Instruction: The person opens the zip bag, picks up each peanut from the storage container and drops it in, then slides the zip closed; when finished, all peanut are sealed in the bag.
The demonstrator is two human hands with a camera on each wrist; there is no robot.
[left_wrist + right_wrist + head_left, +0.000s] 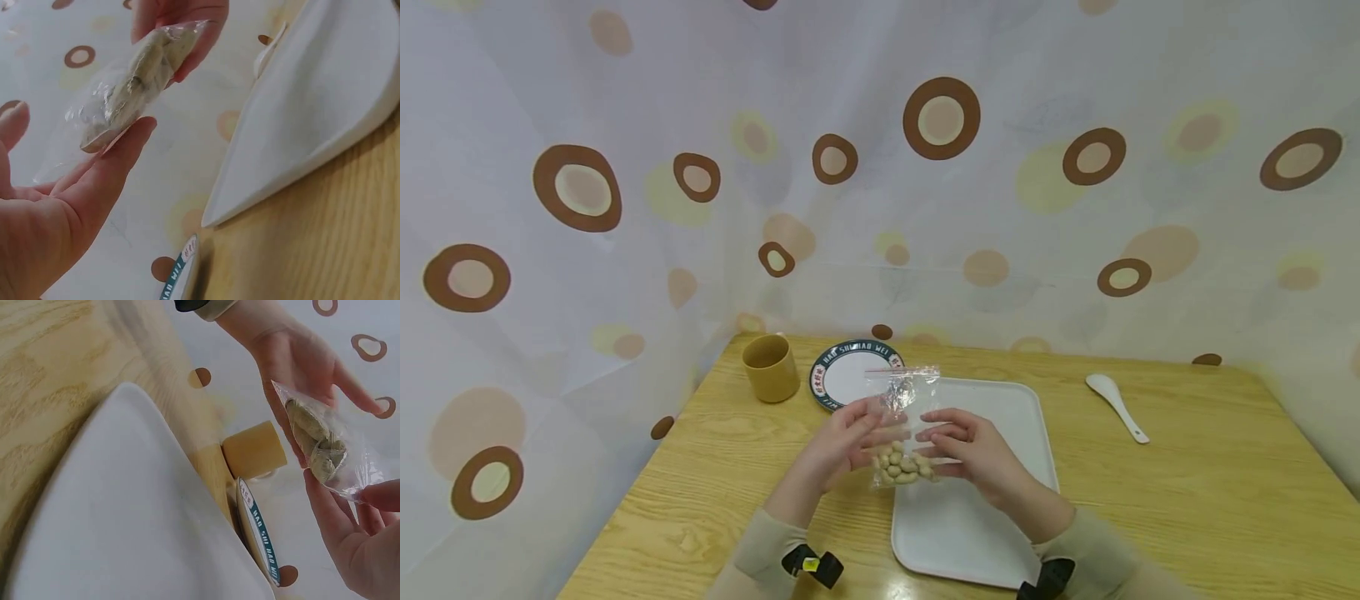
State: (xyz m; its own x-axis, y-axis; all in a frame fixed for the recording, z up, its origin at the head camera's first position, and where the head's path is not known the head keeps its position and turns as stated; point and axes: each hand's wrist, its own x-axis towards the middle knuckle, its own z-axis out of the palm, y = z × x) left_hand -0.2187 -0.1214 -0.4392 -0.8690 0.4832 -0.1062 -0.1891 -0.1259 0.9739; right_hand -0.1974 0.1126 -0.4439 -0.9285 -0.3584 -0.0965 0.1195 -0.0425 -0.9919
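A clear zip bag of peanuts (904,465) is held up between both hands, over the left side of a white tray (977,533). The left hand (853,437) supports the bag from beneath on nearly straight fingers. Its thumb stands apart from the plastic in the left wrist view. On the other side, the right hand (973,454) holds the bag with its fingers under it and its thumb (381,495) against the film. Several peanuts (134,84) are bunched at the bag's lower end.
Behind the hands lies a round plate (850,373) with a dark lettered rim, partly covered by the bag. A yellow-brown cup (771,369) stands left of it. A white spoon (1116,407) lies to the right on the wooden table (1210,500). A patterned curtain (880,217) hangs behind.
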